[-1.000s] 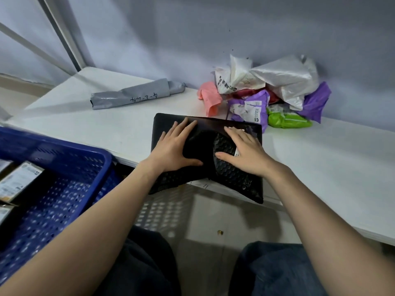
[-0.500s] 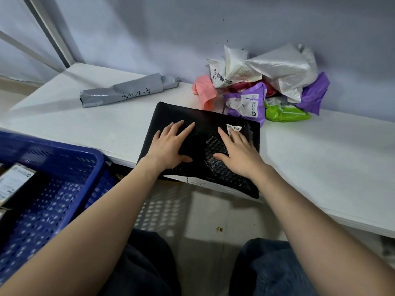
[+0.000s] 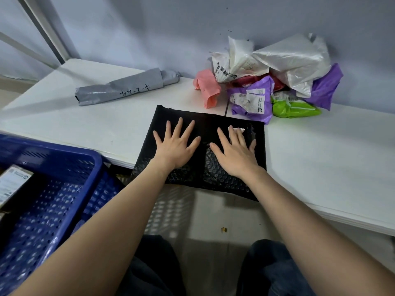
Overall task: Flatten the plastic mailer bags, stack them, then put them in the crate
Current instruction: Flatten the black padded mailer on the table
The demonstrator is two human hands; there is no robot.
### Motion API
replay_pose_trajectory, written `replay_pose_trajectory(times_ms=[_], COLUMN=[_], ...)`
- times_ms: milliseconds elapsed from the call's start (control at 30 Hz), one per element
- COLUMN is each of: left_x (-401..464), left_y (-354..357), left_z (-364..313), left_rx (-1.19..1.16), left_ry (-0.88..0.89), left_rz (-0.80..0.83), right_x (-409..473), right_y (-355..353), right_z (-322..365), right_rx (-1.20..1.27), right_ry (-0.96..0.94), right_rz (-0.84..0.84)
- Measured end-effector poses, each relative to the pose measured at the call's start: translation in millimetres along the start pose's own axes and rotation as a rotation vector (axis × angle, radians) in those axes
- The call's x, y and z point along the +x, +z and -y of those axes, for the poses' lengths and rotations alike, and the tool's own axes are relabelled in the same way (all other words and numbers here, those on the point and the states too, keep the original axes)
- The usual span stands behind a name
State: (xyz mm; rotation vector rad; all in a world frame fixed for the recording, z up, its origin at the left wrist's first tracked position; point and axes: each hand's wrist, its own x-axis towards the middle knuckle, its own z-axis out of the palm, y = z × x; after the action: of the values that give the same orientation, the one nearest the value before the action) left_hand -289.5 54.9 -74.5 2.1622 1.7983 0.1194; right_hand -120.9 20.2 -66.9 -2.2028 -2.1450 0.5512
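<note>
White table [image 3: 320, 159] along wall; blue crate [image 3: 53, 189] at its left front edge, below. Black mailer [image 3: 205, 122] on table's near edge, overhanging. Crumpled bag pile [image 3: 277, 71] just behind it, grey rolled mailer [image 3: 128, 86] back left. Left hand [image 3: 175, 146] and right hand [image 3: 235, 152] flat, fingers spread, pressing the black mailer.
</note>
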Motion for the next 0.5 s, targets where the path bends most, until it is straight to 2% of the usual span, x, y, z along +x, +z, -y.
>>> replay_pose_trajectory(times_ms=[200,500], left_x=[3.7,4.8], left_y=[8.2,24.2], left_z=[3.1,6.4], left_rx=[0.081,0.177], left_ry=[0.005,0.012], left_rz=[0.092,0.128], right_x=[3.5,6.2], right_y=[9.3,26.0], right_z=[-6.3,-10.4], right_rx=[-0.035,-0.118], right_ry=[0.005,0.005], right_rz=[0.061,0.069])
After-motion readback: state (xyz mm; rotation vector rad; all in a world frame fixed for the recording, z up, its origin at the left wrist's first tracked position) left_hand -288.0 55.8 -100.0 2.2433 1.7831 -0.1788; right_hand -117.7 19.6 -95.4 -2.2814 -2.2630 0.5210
